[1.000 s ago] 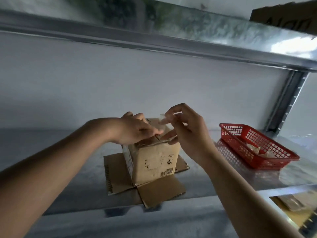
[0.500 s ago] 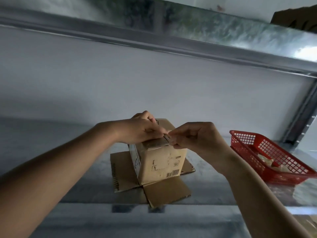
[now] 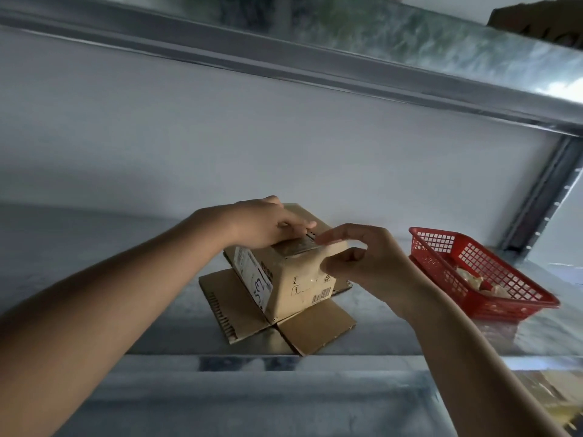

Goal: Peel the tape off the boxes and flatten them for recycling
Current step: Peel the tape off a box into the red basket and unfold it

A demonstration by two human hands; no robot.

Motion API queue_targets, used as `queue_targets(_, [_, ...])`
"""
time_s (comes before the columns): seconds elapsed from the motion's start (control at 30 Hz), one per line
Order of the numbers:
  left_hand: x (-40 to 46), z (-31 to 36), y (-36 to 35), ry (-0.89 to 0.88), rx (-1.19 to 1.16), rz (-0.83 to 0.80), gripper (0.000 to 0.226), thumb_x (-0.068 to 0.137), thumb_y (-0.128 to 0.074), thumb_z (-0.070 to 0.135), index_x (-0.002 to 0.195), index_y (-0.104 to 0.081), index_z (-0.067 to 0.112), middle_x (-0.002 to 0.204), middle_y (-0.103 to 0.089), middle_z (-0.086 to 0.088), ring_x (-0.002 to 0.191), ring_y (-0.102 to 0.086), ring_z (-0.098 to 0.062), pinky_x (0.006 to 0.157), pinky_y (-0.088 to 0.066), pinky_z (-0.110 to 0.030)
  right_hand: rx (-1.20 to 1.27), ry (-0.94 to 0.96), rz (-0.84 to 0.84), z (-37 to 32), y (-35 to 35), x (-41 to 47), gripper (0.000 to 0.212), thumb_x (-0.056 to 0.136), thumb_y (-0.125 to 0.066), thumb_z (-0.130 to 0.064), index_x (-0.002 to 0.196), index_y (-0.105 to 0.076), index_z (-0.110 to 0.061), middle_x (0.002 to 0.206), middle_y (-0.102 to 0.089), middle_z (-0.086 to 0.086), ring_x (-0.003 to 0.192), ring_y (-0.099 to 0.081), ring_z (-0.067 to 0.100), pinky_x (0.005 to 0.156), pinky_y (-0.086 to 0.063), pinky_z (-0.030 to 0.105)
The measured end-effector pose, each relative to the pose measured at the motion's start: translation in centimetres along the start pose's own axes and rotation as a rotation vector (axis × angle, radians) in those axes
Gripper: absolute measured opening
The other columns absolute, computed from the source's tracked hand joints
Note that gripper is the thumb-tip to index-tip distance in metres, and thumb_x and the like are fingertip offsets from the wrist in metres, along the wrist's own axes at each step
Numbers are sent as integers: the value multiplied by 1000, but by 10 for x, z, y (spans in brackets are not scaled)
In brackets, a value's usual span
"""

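Note:
A small cardboard box (image 3: 299, 279) stands on a metal shelf (image 3: 378, 313), its lower flaps (image 3: 315, 326) spread flat around it. A white label with blue handwriting is on its left side and a barcode on the front. A strip of clear tape (image 3: 296, 247) runs across the top. My left hand (image 3: 262, 222) lies on the box top, fingers fairly straight, pressing down. My right hand (image 3: 356, 257) is at the box's upper right corner, fingers loosely curved. Its index fingertip touches the top edge by the tape and its thumb rests against the side. I see nothing pinched.
A red plastic basket (image 3: 517, 298) sits on the shelf to the right and holds crumpled pale scraps (image 3: 470, 277). A metal shelf (image 3: 315, 70) runs overhead and an upright post (image 3: 542, 190) stands at the far right. A white wall closes the back.
One second ago my right hand pinched a bit of tape above the box. It came down to the top edge and its fingers have now loosened. The box has turned, showing more of its label side.

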State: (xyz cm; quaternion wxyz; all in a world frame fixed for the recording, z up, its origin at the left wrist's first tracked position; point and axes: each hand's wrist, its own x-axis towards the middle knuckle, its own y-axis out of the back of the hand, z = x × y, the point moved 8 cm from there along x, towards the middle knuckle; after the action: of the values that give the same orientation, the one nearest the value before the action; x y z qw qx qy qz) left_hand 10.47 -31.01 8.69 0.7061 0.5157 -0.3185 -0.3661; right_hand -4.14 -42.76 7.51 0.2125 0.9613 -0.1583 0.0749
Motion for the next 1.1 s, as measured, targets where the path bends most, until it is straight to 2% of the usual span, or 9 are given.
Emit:
queue_targets(0.07, [0, 1, 0, 15, 8, 5, 36, 99, -31, 73, 133, -42, 76, 126, -46, 7, 114, -53, -16, 104, -45, -38, -20, 20, 47, 2, 5, -2, 30, 82, -79, 3, 95, -81, -24, 84, -77, 12, 72, -66, 25, 62, -53, 31])
queue_targets(0.17, [2, 5, 0, 11, 41, 19, 40, 100, -30, 71, 139, -41, 71, 122, -46, 6, 112, -53, -16, 104, -45, -39, 25, 76, 135, 2, 12, -6, 27, 81, -80, 8, 94, -81, -16, 89, -79, 4, 83, -76, 22, 75, -63, 29])
queue_targets(0.27, [6, 11, 0, 7, 80, 31, 42, 102, -30, 69, 142, -39, 68, 112, -43, 8, 105, -52, -15, 97, -45, -37, 25, 111, 212, 3, 17, -9, 24, 82, -81, 3, 95, -81, -17, 87, -79, 4, 86, -75, 28, 78, -63, 34])
queue_targets(0.37, [10, 15, 1, 0, 144, 34, 44, 102, -28, 68, 146, -37, 66, 104, -39, 5, 101, -48, -18, 99, -45, -41, -101, 212, 256, -5, 20, -12, 16, 83, -84, -7, 92, -82, -19, 84, -79, -1, 83, -75, 23, 79, -62, 39])
queue_targets(0.57, [15, 16, -1, 22, 244, 84, 44, 101, -21, 72, 144, -33, 71, 132, -48, -3, 125, -49, -31, 102, -42, -48, -5, 318, -20, -17, -3, -21, 20, 80, -86, -23, 99, -80, -28, 91, -80, -2, 81, -77, 21, 76, -64, 35])
queue_targets(0.77, [19, 5, -8, 36, 226, 40, 48, 96, -14, 77, 142, -27, 73, 142, -41, -4, 136, -33, -32, 108, -27, -51, 108, 336, 120, -14, 10, -8, 23, 83, -83, -8, 105, -77, -12, 91, -79, 5, 68, -70, 23, 67, -58, 25])
queue_targets(0.9, [20, 1, -11, 39, 182, 62, 42, 94, -11, 77, 131, -31, 78, 129, -41, -1, 129, -32, -30, 103, -24, -50, 66, 332, 221, -9, 14, 2, 27, 81, -85, -6, 106, -77, -14, 97, -79, 1, 78, -74, 30, 77, -63, 41])
queue_targets(1.0, [20, 0, -12, 34, 144, 79, 37, 96, -12, 76, 128, -30, 81, 119, -36, 4, 125, -30, -26, 98, -20, -46, -28, 300, 242, -1, 12, 6, 26, 81, -86, -6, 101, -78, -21, 95, -79, -6, 73, -70, 37, 74, -62, 54])
queue_targets(1.1, [19, 1, -12, 29, 144, 84, 42, 98, -13, 74, 138, -26, 78, 117, -33, 4, 125, -29, -24, 103, -20, -48, -179, 360, 267, -4, 9, 5, 25, 82, -85, -10, 98, -78, -28, 96, -77, -15, 69, -70, 21, 71, -62, 46])
